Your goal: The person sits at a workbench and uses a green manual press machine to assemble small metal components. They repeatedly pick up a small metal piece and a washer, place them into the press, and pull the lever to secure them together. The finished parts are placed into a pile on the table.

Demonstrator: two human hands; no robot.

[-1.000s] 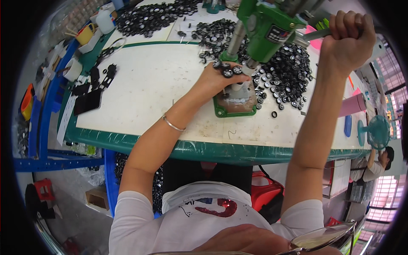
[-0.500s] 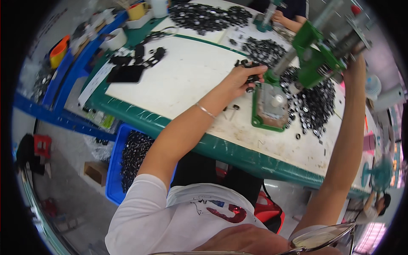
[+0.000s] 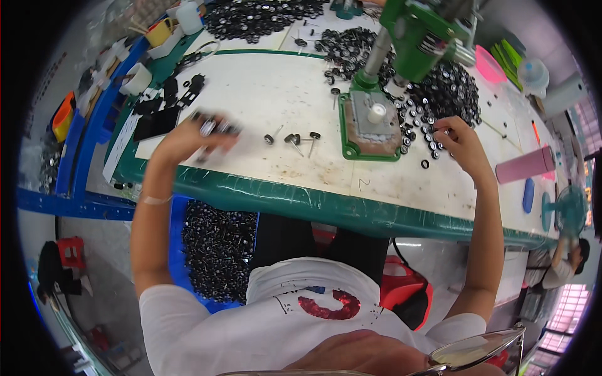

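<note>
Black wheels with silvery hubs [image 3: 210, 127] sit bunched in the left hand [image 3: 184, 140], over the left part of the white counter [image 3: 251, 88]; its fingers look curled around them, though blur hides the exact grip. To the right of that hand, wheel-and-axle pieces [image 3: 293, 139] lie on the counter, thin metal rods jutting from the wheels. The right hand [image 3: 463, 147] is at the near edge of the wheel pile [image 3: 448, 91], right of the green press [image 3: 370, 151], its fingers bent inward; whether they pinch a wheel I cannot tell. Each wheel looks light, firm and hard to break, so several should fit one palm. The rim seems the best hold, between thumb and forefinger; the smooth rods are probably slippery and could bend under sideways force, so lifting by the wheel end looks safer.
</note>
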